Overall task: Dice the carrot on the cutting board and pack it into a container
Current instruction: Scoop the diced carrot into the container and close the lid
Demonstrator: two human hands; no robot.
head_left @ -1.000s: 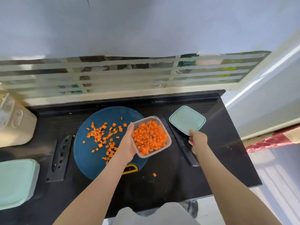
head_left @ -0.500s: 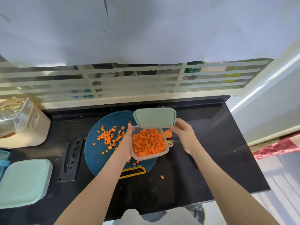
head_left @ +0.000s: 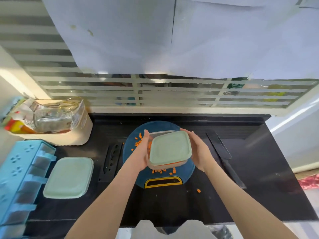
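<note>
On the black counter (head_left: pixel 241 169) lay the round blue cutting board (head_left: pixel 134 140). Over it, the container (head_left: pixel 160 167) of diced carrot, covered by its green lid (head_left: pixel 170 148), was grasped at its sides by the left hand (head_left: pixel 142 152) and right hand (head_left: pixel 197 150). Loose carrot dice (head_left: pixel 139 144) dotted the board.

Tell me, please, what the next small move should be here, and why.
Probably press the lid down until it seats: it lies skewed on the container, whose far rim shows beyond it, with the left hand holding the container and the right hand the lid's edge, above the cutting board.
</note>
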